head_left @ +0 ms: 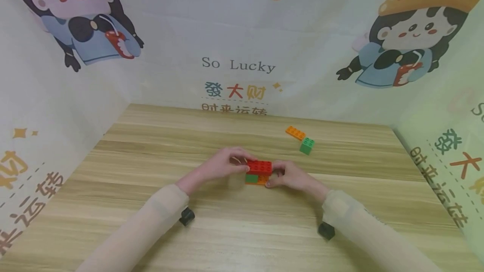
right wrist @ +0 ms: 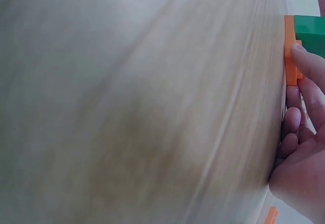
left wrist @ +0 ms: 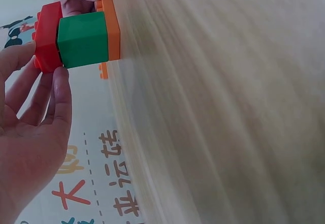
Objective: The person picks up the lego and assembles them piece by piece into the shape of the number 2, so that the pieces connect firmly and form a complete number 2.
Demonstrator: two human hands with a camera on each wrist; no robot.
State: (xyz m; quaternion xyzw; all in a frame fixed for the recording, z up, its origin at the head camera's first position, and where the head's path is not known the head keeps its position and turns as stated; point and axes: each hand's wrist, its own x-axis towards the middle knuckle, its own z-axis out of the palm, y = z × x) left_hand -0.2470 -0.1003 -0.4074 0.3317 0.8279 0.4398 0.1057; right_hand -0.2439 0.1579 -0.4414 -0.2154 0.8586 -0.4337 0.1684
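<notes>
A small stack of toy building bricks stands on the table between both hands. At its base is an orange plate [head_left: 261, 183], with a green brick [left wrist: 84, 40] on its left half and a long red brick [head_left: 261, 167] on top. My left hand [head_left: 228, 162] pinches the red brick at its left end, thumb and fingertips on its sides. Opposite, my right hand [head_left: 291, 175] holds the right end of the orange plate [right wrist: 290, 49], its thumb against the edge. In the left wrist view the red brick [left wrist: 48, 38] sits slightly askew over the green one.
Farther back on the wooden table [head_left: 170, 137], right of the stack, lie a second orange plate [head_left: 295, 132] and a second green brick [head_left: 307, 146] close against it. A printed cloth [head_left: 170, 32] surrounds the table at the back and sides.
</notes>
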